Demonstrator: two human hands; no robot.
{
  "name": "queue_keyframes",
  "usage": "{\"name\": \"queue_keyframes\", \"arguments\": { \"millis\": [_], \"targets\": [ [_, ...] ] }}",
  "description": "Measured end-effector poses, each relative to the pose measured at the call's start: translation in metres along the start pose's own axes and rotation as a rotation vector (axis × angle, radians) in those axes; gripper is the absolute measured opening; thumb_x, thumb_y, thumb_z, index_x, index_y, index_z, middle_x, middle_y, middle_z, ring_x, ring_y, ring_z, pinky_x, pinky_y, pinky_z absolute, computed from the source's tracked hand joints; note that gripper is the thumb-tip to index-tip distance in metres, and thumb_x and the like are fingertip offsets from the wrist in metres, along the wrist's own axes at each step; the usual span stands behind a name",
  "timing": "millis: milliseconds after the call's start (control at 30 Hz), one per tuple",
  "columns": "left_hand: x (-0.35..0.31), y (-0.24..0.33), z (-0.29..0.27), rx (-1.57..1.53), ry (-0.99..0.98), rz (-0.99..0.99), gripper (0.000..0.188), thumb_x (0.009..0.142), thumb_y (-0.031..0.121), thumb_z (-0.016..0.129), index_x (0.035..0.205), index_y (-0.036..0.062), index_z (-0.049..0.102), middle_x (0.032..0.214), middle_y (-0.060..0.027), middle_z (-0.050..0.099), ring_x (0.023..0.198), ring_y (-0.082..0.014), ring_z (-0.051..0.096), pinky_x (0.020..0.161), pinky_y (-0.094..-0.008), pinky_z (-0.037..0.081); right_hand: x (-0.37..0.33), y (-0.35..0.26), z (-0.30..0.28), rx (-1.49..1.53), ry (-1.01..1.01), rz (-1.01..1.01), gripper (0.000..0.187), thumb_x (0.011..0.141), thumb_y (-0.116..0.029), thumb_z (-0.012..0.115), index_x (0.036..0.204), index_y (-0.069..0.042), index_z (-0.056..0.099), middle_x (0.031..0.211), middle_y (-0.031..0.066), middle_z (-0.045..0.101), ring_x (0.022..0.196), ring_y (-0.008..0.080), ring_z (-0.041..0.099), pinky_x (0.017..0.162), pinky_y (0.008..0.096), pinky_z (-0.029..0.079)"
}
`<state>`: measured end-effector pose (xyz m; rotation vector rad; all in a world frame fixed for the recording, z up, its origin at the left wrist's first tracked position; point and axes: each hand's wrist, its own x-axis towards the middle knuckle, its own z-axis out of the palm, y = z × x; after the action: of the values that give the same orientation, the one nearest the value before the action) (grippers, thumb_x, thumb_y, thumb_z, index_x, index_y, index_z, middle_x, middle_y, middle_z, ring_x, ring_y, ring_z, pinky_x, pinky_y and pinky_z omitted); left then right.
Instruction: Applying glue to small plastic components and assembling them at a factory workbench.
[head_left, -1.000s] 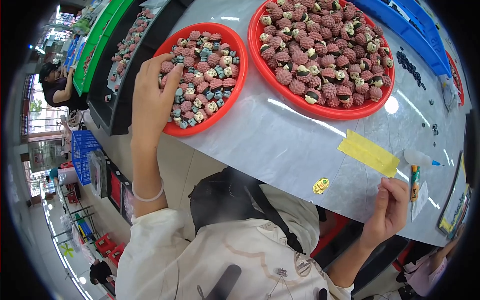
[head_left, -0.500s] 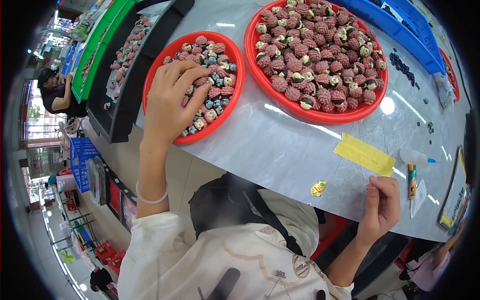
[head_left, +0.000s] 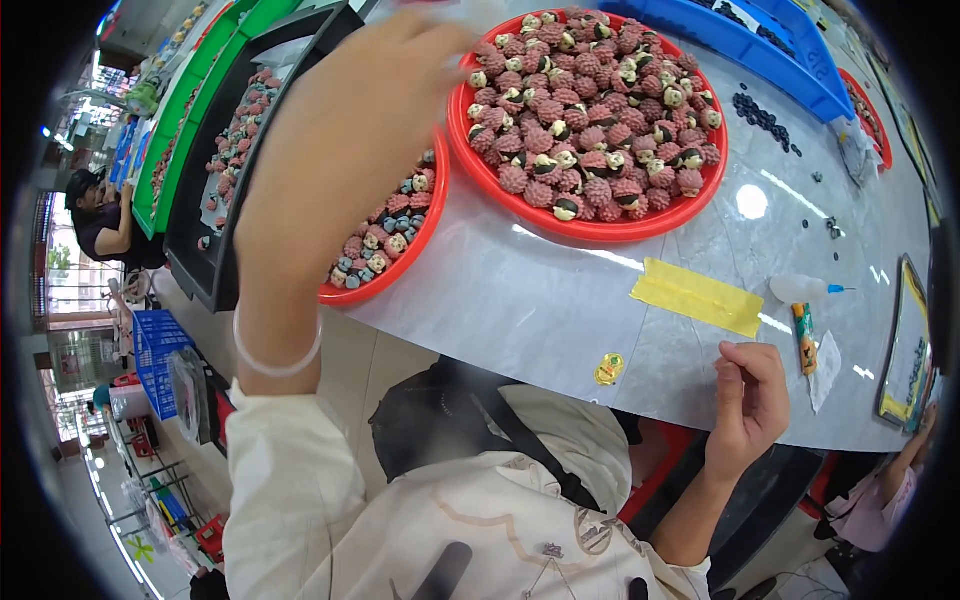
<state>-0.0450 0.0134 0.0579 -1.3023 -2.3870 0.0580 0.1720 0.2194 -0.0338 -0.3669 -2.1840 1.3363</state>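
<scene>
My left hand (head_left: 345, 125) is smeared by motion and raised over the smaller red tray (head_left: 443, 180), hiding much of it; its fingers reach toward the large tray's left rim, and any contents cannot be made out. Small pink, bumpy figures with grey-blue bits (head_left: 365, 250) fill the visible part of that smaller tray. Beside it, the large red round tray (head_left: 590, 230) is heaped with pink figures with cream and black parts (head_left: 590, 120). At the table's front edge, my right hand (head_left: 748, 410) is closed, thumb against curled fingers; what it holds, if anything, is hidden.
A black tray (head_left: 190, 240) and green tray (head_left: 150, 215) stand at left. Yellow tape (head_left: 697, 298), a gold sticker (head_left: 609, 369), a needle-tipped bottle (head_left: 795, 289) and an orange-green tube (head_left: 804, 340) lie on the table. Black pieces (head_left: 765, 120) lie near a blue bin (head_left: 840, 95).
My left hand has lifted from the smaller tray and swung up and away, now blurred. My right hand keeps nearly the same pose. The whole view has shifted slightly.
</scene>
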Motion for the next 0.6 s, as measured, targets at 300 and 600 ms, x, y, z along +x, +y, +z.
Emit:
{"name": "queue_keyframes", "arguments": {
  "millis": [300, 600],
  "targets": [
    [0.073, 0.039, 0.092, -0.425, 0.055, 0.216, 0.016, 0.07, 0.001, 0.051, 0.085, 0.0033, 0.051, 0.09, -0.0105, 0.048, 0.083, -0.0257, 0.05, 0.072, -0.0338, 0.042, 0.0, 0.007, -0.033, -0.174, 0.021, -0.078, 0.009, 0.07, 0.006, 0.051, 0.078, 0.004, 0.055, 0.067, 0.0079, 0.051, 0.058, 0.0129, 0.047, 0.053, 0.0202, 0.036],
    [0.039, 0.049, 0.04, -1.002, -0.122, -0.043, 0.01, 0.075, 0.001, 0.049, 0.085, 0.0005, 0.051, 0.087, -0.0062, 0.052, 0.085, -0.0161, 0.05, 0.074, -0.025, 0.039, 0.04, 0.023, -0.066, -0.221, 0.198, 0.016, 0.023, 0.071, 0.001, 0.053, 0.094, 0.002, 0.052, 0.087, 0.0063, 0.053, 0.074, 0.0113, 0.047, 0.069, 0.0202, 0.036]
  ]
}}
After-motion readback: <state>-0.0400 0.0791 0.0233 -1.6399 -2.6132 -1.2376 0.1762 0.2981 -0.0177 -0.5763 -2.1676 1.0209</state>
